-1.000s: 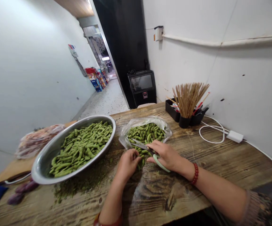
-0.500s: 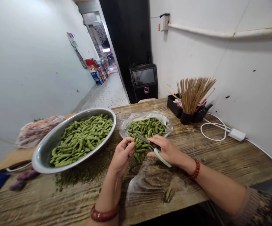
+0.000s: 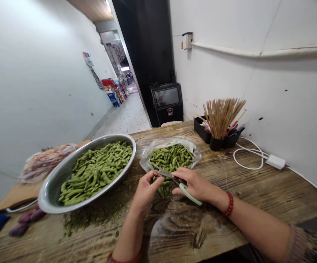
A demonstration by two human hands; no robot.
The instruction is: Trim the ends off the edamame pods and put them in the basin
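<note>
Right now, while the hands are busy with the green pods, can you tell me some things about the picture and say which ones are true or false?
1. The right hand holds scissors. True.
2. The metal bowl holds green pods. True.
3. The clear bag right of the bowl is tied shut. False: it is open.
4. The sticks lie flat. False: they stand in a black holder.
5. The bead bracelet is red. True.
</note>
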